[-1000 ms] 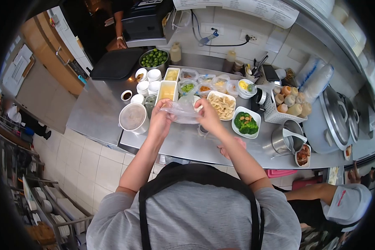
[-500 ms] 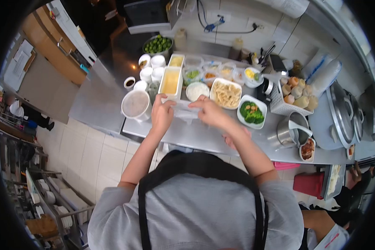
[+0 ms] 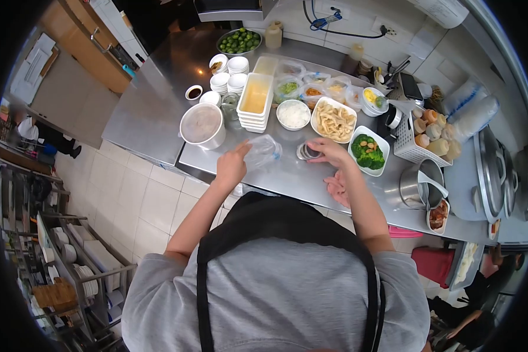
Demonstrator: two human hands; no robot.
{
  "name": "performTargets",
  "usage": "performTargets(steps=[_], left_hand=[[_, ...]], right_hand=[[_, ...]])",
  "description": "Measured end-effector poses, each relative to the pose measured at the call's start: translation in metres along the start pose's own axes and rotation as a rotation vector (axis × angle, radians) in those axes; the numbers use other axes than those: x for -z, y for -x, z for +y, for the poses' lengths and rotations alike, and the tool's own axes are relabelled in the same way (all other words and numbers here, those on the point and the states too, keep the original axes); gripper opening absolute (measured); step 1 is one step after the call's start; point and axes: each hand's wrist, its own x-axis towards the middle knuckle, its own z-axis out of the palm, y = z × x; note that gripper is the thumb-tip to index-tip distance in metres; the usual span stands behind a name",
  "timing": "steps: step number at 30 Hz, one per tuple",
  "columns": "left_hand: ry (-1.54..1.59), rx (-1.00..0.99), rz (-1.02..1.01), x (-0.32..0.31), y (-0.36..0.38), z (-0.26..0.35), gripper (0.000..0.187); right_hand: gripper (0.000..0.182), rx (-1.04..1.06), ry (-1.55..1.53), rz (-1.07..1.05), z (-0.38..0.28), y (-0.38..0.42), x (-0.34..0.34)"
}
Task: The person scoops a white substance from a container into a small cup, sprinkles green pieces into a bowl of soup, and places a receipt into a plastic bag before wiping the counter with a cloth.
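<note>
Head: clear bag (image 3: 265, 151), bowl (image 3: 293, 128) of rice (image 3: 294, 112)

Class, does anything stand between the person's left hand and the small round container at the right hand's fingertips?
Yes: the clear plastic bag is in between, reaching from the left hand towards the small round container.

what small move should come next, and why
Probably close the right hand around the small round container: its fingers are right at it, while the left hand is at the clear plastic bag.
</note>
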Motion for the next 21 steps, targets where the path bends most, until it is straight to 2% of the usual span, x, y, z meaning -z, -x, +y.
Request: performTargets(steps=[2,5,8,12,14,16,18,20,21], left_hand=[[-0.073,0.034,0.013,-0.002,-0.003,0.0,0.038],[-0.068,-0.034,0.056,-0.012,-0.009,0.002,0.041],[-0.034,-0.099,0.047,-0.018,-0.018,0.024,0.042],[0.207,-0.148,0.079,-0.008,-0.028,0.054,0.045],[0.394,-0.14,0.003,-0.008,-0.027,0.07,0.051],[0.347,-0.214,0.037,-0.014,-0.022,0.083,0.051],[0.297,-0.289,0.075,-0.017,-0.018,0.096,0.051],[0.201,-0.28,-0.068,-0.016,-0.014,0.108,0.044],[0.243,-0.377,-0.02,-0.023,-0.013,0.108,0.041]], right_hand=[[0.041,0.034,-0.12,-0.076,-0.021,0.023,-0.008],[0.041,0.266,-0.274,-0.294,-0.047,0.045,-0.033],[0.038,0.284,-0.203,-0.337,-0.055,0.046,-0.059],[0.042,0.23,-0.122,-0.206,-0.038,0.039,-0.066],[0.038,0.222,-0.165,-0.154,-0.022,0.031,-0.071],[0.034,0.241,-0.357,-0.196,-0.005,0.02,-0.072],[0.032,0.227,-0.339,-0.143,-0.003,0.02,-0.076],[0.026,0.308,-0.555,0.052,-0.01,0.026,-0.094],[0.026,0.308,-0.553,0.05,0.0,0.016,-0.092]])
